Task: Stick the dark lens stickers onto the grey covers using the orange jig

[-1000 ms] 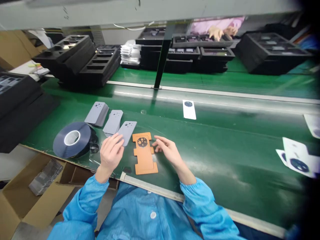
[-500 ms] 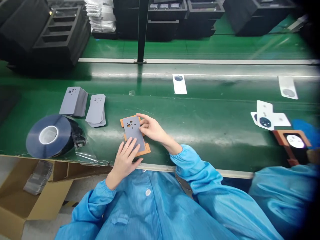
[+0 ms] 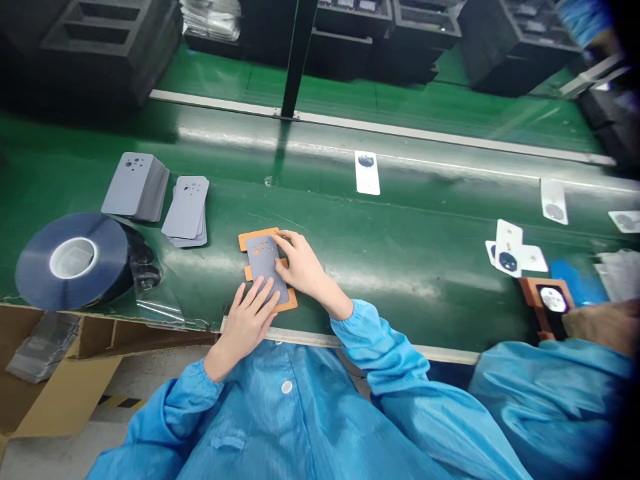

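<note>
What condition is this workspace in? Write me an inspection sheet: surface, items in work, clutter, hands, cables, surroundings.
Surface: green worktop, shiny with light scratches.
Items in work: grey plate with cutouts lying on an orange fixture; two stacks of grey plates, the left stack taller than the right stack.
Clutter: tape roll at the front edge; lone white card and an overlapping group of white cards farther right.
Hands: left hand flat on the plate's lower part; right hand at its right edge.
Cables: nothing seen.
Surroundings: open cardboard box below, left; co-worker's hand at right, blurred.
</note>
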The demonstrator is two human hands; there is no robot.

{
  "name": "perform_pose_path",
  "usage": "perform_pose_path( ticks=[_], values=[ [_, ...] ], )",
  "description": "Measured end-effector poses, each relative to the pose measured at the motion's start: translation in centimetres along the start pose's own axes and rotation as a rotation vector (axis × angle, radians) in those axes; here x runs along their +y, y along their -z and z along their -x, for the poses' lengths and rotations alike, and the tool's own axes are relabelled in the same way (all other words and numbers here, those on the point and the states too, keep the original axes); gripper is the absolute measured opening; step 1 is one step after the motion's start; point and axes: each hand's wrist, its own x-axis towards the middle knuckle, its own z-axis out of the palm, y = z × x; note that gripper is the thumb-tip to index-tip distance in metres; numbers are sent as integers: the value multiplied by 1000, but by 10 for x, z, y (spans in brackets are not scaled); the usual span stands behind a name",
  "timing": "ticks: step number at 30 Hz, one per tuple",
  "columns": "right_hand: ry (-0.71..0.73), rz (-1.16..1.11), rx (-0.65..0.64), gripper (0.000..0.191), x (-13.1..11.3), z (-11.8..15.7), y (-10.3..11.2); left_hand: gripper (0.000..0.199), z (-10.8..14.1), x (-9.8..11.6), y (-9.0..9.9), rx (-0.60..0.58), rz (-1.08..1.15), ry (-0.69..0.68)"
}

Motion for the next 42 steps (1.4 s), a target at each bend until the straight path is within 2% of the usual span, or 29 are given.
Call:
perform_pose_path(
  ticks=[4,6,9,11,15,22,26,28,32,34,37,40,42],
  values=[
    [134,150,-214,58,-20,7,-6,42,0,0,-1,23,30,7],
    [161,211,-311,65,-29,9,-11,37,0,0,-2,40,54,24],
    [121,286,-365,79,-35,11,-14,31,0,0,-4,58,94,47],
    [99,311,-376,80,-36,11,-15,30,1,0,-5,66,113,50],
    [67,307,-348,76,-39,9,-16,29,2,0,-7,76,137,55],
    [-27,173,-192,70,-47,3,-27,37,2,-1,-8,86,153,75],
    [-131,77,-86,61,-37,15,-21,52,2,-1,-6,110,212,93],
    [-202,54,-46,60,-30,27,-17,52,1,-2,-3,159,313,116],
    [-292,-33,-93,65,-26,46,-14,29,-4,-5,5,401,549,281],
    [-306,-125,-69,67,-33,50,-12,22,-8,-9,11,457,617,416],
    [-236,-309,5,59,-52,50,-1,30,-14,-19,20,428,776,640],
    [-118,-475,-55,39,-68,48,10,47,-17,-29,26,391,1009,801],
    [-131,-508,-91,32,-71,46,12,55,-17,-34,29,392,1144,859]
  ],
)
